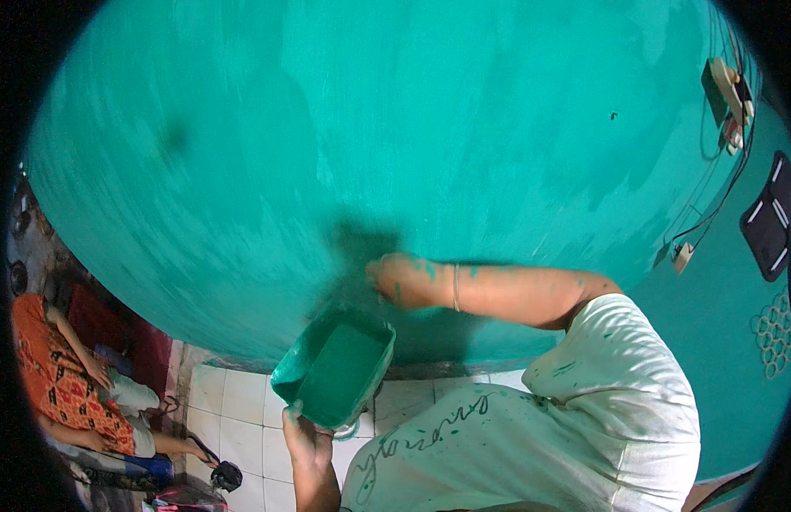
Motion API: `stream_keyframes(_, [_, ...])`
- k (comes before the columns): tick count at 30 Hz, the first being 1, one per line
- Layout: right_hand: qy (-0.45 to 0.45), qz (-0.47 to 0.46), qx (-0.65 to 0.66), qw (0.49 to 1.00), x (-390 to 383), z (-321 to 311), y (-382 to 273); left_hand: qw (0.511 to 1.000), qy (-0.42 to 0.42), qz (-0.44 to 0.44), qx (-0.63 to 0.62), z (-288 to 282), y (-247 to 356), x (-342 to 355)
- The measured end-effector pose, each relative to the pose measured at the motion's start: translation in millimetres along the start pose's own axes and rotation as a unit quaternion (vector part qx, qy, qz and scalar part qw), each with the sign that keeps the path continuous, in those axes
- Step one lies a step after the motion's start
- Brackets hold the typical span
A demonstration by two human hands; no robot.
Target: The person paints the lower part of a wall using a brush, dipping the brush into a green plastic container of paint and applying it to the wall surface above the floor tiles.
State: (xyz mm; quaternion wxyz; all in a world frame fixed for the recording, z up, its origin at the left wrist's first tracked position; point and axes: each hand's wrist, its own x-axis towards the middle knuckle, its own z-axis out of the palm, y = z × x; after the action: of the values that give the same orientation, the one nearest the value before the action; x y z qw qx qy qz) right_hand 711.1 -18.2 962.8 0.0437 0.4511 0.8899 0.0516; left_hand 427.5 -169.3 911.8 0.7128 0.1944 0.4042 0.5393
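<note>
My left hand grips the lower end of a rectangular tub, its thumb over the rim. Green paint fills part of the tub, which is tilted so that its inside shows. My right hand is curled just above the tub, close to the green wall. Green smears mark its skin, and a thin band circles the wrist. Motion blurs the fingers, and whatever they hold cannot be made out. A dark, blurred shadow lies on the wall beside them. Streaks and patches of uneven green cover the wall.
White floor tiles lie below the wall. A person in orange patterned clothing sits at the left. Cables and a power socket hang on the wall at the right, near a dark panel and a cluster of rings.
</note>
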Motion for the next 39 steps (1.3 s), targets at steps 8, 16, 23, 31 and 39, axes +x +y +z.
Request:
stream_keyframes(8, [0.39,0.019,0.009,0.921,8,-231,65,1.0,0.009,0.013,0.004,-19,2,-9])
stream_keyframes(16, [0.627,-0.09,-0.249,0.733,61,-305,84,0.999,-0.039,-0.013,-0.012,-13,-3,8])
stream_keyframes(23, [0.396,-0.159,-0.262,0.866,60,-38,2,0.997,-0.071,-0.023,-0.01,-21,0,7])
stream_keyframes(31, [0.277,-0.032,0.157,0.948,73,-52,54,1.0,-0.015,-0.012,0.011,-6,2,-5])
stream_keyframes(39, [0.733,-0.079,-0.169,0.654,54,-340,90,0.999,-0.047,-0.027,0.004,-4,-8,5])
